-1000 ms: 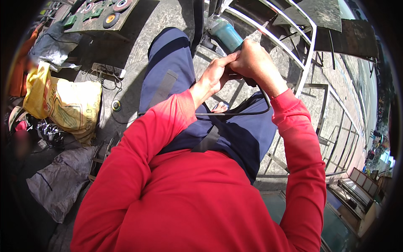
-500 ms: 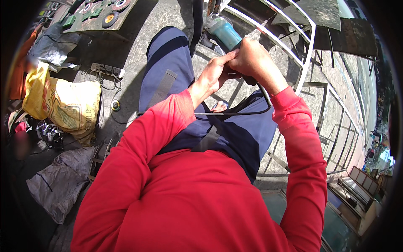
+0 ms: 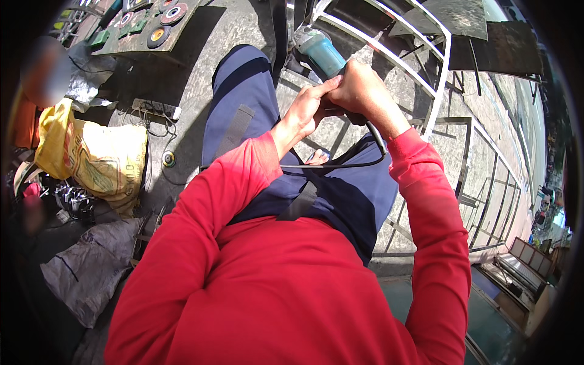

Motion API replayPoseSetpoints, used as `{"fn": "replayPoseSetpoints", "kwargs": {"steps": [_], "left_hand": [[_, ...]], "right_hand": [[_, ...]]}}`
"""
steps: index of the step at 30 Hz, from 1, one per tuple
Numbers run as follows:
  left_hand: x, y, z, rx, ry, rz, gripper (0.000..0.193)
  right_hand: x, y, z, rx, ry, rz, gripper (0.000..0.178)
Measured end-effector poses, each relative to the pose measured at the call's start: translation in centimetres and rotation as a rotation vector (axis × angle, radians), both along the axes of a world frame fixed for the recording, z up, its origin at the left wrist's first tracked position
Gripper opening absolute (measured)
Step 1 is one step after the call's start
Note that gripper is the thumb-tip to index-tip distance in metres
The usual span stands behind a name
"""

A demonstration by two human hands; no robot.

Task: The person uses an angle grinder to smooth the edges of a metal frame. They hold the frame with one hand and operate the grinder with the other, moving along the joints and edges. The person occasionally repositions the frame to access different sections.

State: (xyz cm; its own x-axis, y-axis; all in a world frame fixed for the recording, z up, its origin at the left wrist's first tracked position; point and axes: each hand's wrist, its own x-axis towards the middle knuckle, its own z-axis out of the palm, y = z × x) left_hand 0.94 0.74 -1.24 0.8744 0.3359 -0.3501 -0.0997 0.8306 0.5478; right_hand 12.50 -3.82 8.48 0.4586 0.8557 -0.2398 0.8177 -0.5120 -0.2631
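Note:
A teal angle grinder points forward and a little left over the white metal frame, its silver head at the far end. My right hand is wrapped round the rear of its body. My left hand is closed on the same rear part, its thumb against the right hand; the fingers beneath are partly hidden. From the back of the grinder a black power cord loops down and runs left across my lap. Whether the disc touches the frame cannot be made out.
Several grinding discs lie on a low board at the far left. Below it are an extension socket with tangled cords, a yellow sack and a grey sack. A person in orange is at the left edge. Dark metal grilles lie right.
My hands and the grinder have shifted slightly left in the picture, with the grip unchanged. At the left edge, the person in orange has come further into view.

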Motion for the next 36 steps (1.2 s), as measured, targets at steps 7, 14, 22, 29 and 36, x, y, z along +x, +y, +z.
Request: {"fn": "replayPoseSetpoints", "kwargs": {"steps": [7, 14, 22, 29, 36], "left_hand": [[-0.1, -0.1, -0.4, 0.029, 0.009, -0.013, 0.048], [-0.4, -0.3, 0.2, -0.044, -0.028, 0.047, 0.044], [-0.7, -0.4, 0.9, -0.062, 0.004, 0.055, 0.043], [-0.9, -0.1, 0.6, -0.015, 0.004, -0.022, 0.049], [-1.0, -0.4, 1.1, -0.010, 0.043, -0.039, 0.047]], "right_hand": [[-0.4, -0.8, -0.1, 0.059, -0.011, -0.045, 0.039], [-0.8, 0.1, 0.7, 0.009, -0.003, -0.012, 0.038], [-0.4, 0.4, 1.2, -0.085, 0.034, 0.023, 0.037], [-0.4, 0.0, 0.8, -0.025, 0.091, 0.026, 0.045], [-0.3, -0.6, 0.5, -0.038, 0.049, -0.013, 0.045]]}}
